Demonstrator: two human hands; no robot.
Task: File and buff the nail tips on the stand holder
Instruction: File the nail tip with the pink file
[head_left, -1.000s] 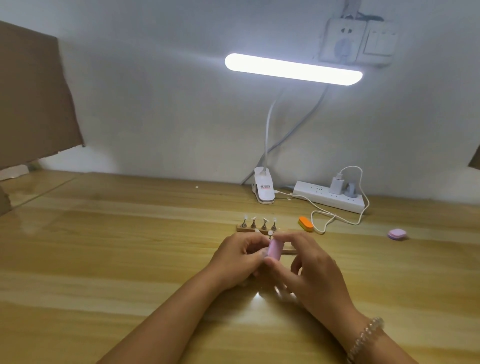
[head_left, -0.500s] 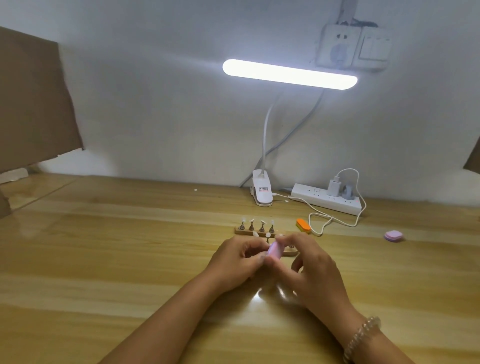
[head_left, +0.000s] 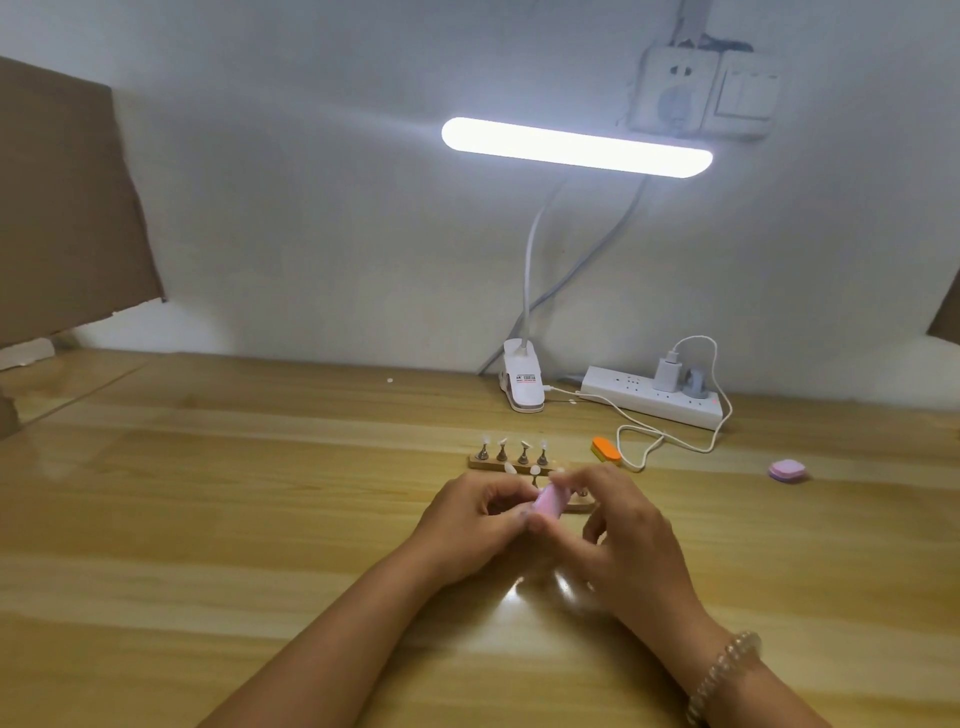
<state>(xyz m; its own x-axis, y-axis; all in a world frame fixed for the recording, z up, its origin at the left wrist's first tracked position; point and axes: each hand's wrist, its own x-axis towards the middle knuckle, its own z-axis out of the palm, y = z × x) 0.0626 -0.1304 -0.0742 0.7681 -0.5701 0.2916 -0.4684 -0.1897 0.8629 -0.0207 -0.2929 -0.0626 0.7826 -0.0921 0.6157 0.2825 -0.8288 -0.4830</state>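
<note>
Bare wood runs wide to the left of the hands on the glossy yellow wooden desk (head_left: 208, 519), out to a brown cardboard panel (head_left: 67, 208) at the far left. Straight beyond the left hand (head_left: 467, 525) and right hand (head_left: 623, 540) — joined mid-desk round a small pink buffing block (head_left: 548, 501) — a wooden stand holder (head_left: 511, 462) carrying white nail tips (head_left: 523, 446) bars the way. Right of it lie an orange oblong block (head_left: 606, 449), a looping white cable (head_left: 644, 452) and a white power strip (head_left: 652, 397) (a white lamp clip (head_left: 522, 384) sits beside it). A lilac square pad (head_left: 787, 470) lies well apart, far right.
</note>
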